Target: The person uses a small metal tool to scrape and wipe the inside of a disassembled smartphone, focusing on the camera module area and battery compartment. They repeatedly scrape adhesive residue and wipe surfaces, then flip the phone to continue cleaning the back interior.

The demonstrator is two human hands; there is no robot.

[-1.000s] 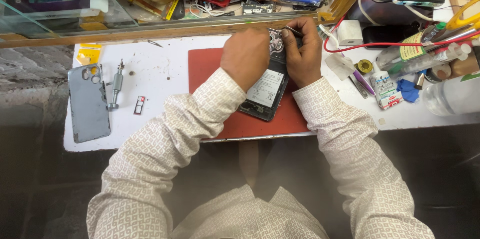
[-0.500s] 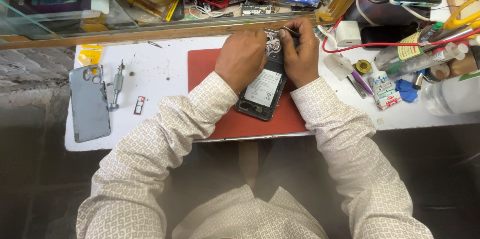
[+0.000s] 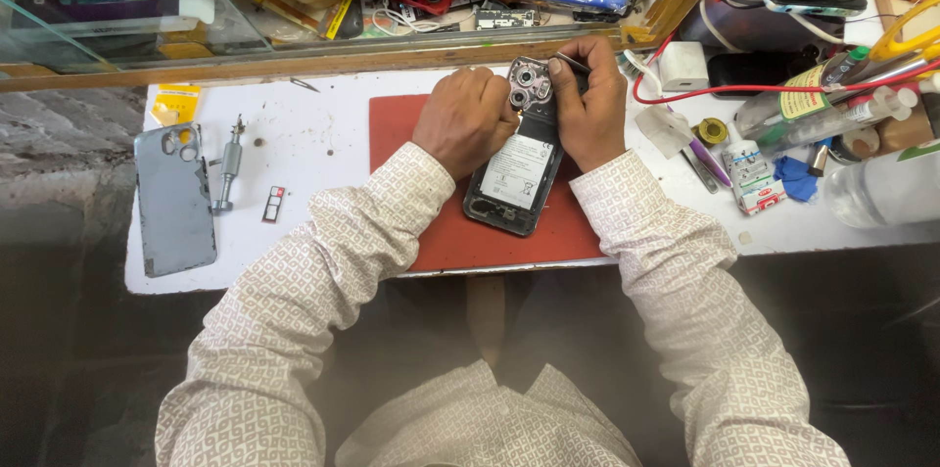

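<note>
Nearest the camera, two patterned sleeves reach up to the desk [image 3: 323,115], whose front edge runs just beyond the elbows. On it lies a red mat [image 3: 431,232], and on the mat an opened phone [image 3: 516,178] with its back off, tilted, its lower corner near the mat's front edge. The left hand [image 3: 465,119] is curled narrow, gripping the phone's upper left side beside the camera module. The right hand [image 3: 590,105] is closed on the upper right side, pinching a thin metal tool [image 3: 571,62] whose tip is hard to make out. Open white desk lies left of the mat, up to a screwdriver [image 3: 228,168] and a grey back cover [image 3: 174,198]. Right of the mat, bottles and cables crowd the surface; farther off, a wooden rail borders the desk.
</note>
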